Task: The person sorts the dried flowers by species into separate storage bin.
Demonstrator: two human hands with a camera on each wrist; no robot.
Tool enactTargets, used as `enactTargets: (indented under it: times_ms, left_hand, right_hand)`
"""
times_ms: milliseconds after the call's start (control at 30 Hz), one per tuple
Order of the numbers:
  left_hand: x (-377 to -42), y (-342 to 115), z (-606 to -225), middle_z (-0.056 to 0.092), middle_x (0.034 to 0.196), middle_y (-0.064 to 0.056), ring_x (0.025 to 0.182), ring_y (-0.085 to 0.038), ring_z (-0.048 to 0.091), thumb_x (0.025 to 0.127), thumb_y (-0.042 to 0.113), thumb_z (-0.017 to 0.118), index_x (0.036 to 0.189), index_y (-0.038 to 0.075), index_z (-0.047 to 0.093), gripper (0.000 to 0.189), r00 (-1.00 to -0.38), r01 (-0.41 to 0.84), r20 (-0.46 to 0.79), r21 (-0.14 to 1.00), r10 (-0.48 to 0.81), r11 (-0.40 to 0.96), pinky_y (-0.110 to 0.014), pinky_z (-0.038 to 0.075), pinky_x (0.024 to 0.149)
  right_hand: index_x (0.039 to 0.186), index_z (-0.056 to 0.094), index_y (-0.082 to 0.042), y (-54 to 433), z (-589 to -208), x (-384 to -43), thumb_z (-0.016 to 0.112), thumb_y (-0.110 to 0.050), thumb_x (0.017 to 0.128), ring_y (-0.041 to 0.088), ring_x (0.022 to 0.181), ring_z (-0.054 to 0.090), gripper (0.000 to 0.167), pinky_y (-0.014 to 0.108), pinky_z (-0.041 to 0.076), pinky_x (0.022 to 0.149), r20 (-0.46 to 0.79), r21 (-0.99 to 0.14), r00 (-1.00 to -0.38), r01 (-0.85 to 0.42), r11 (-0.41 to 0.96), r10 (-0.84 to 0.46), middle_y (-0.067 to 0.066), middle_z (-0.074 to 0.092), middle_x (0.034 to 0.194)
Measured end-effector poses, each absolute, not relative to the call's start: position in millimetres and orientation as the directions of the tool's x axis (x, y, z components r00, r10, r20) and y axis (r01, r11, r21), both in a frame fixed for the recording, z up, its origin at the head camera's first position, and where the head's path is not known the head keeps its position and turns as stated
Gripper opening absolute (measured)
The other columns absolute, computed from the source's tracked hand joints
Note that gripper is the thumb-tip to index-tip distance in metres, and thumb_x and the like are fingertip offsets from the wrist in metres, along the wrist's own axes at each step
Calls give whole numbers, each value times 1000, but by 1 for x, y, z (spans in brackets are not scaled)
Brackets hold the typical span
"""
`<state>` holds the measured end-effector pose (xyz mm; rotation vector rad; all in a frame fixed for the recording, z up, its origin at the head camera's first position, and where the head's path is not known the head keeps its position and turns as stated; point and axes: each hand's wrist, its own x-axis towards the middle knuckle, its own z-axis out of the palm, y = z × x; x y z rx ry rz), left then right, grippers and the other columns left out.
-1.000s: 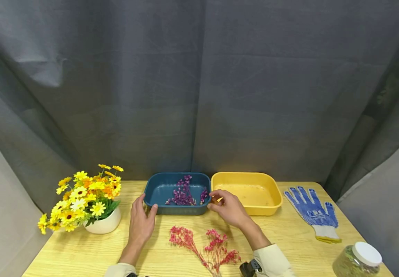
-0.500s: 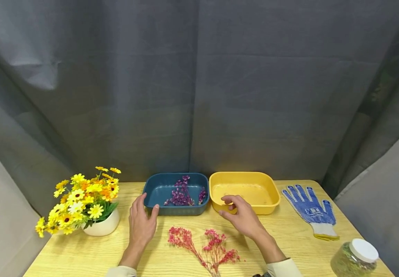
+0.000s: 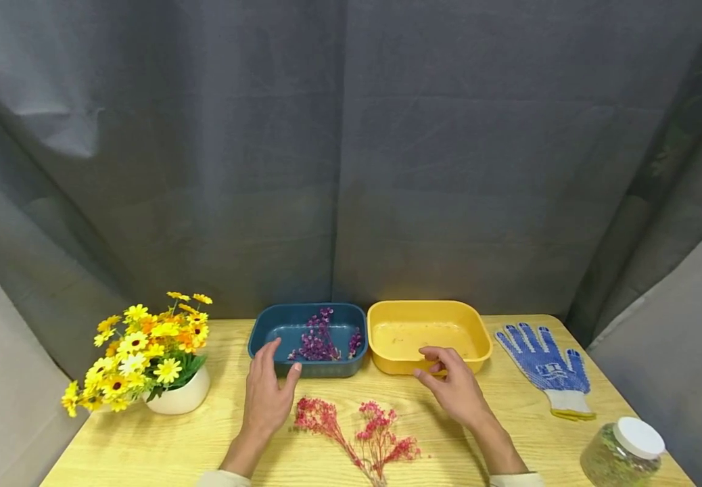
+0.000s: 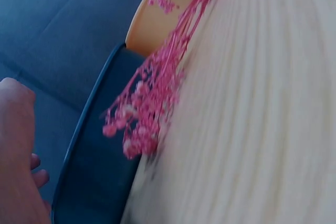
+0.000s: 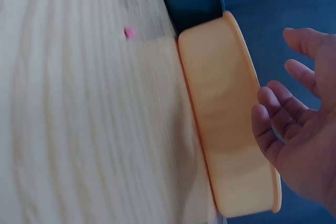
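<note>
My left hand (image 3: 268,398) hovers at the near left of a dark blue tray (image 3: 351,369), its fingers loosely spread with nothing in them. Sprigs of purple dried flowers (image 3: 317,343) lie inside that tray. To the right, my right hand (image 3: 456,389) is near the front rim of a yellow tray (image 3: 387,364), fingers relaxed and holding nothing. In the right wrist view its fingers (image 5: 283,106) bend slightly in front of the yellow wall. Between my hands, pink dried flowers (image 3: 375,433) lie on the table, stems toward me.
A white pot (image 3: 182,396) of yellow artificial flowers (image 3: 138,355) stands at the left. On the right lie a blue and white work glove (image 3: 548,368) and a white-lidded clear jar (image 3: 621,453). A grey curtain (image 3: 339,155) hangs behind the wooden table (image 3: 144,453).
My right hand has left the blue tray's right edge and moved right to the yellow tray's front. My left hand has drawn slightly right and toward me from the blue tray's left side.
</note>
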<state>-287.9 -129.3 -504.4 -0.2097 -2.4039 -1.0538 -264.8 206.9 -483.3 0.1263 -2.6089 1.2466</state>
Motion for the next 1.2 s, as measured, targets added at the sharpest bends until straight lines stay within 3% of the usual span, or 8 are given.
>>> enactTargets:
  times_ms: [200,467,800,967,1200]
  left_hand:
    - [-282,-114,-501,46,143,-14,134,-32,41,93,32,64,143,9,41,60,-867,363,498,647,-11,671,-56,31,109]
    - [-267,-98,-506,54,135,-10,124,-29,51,90,32,66,139,11,46,57,-848,413,529,608,43,678,-52,39,103]
    - [-247,-90,-511,58,128,-1,119,-21,54,89,31,67,134,15,51,50,-876,407,474,629,88,663,-49,43,97]
    - [-242,-87,-512,59,126,-2,117,-18,54,90,29,67,133,16,51,48,-879,408,465,622,104,668,-47,44,94]
    - [-231,-82,-511,59,112,5,99,-15,57,90,31,66,128,16,53,42,-875,423,465,593,138,685,-34,46,81]
  right_hand:
    - [125,60,-15,221,-484,-265,70,-33,89,13,92,52,41,26,51,81,288,-739,-957,-191,646,46,6,59,111]
    - [126,60,-13,237,-488,-264,70,-32,89,20,99,57,42,31,50,82,289,-735,-952,-151,662,104,10,57,119]
    - [128,58,-12,260,-491,-266,66,-33,92,23,99,58,43,32,46,77,295,-715,-942,-107,691,159,11,53,120]
    - [129,57,-11,268,-493,-268,65,-34,92,23,98,58,44,31,45,76,279,-719,-939,-65,692,202,13,52,121]
    - [131,56,-12,282,-498,-272,64,-32,92,24,96,60,44,28,43,71,221,-755,-921,47,654,321,16,42,129]
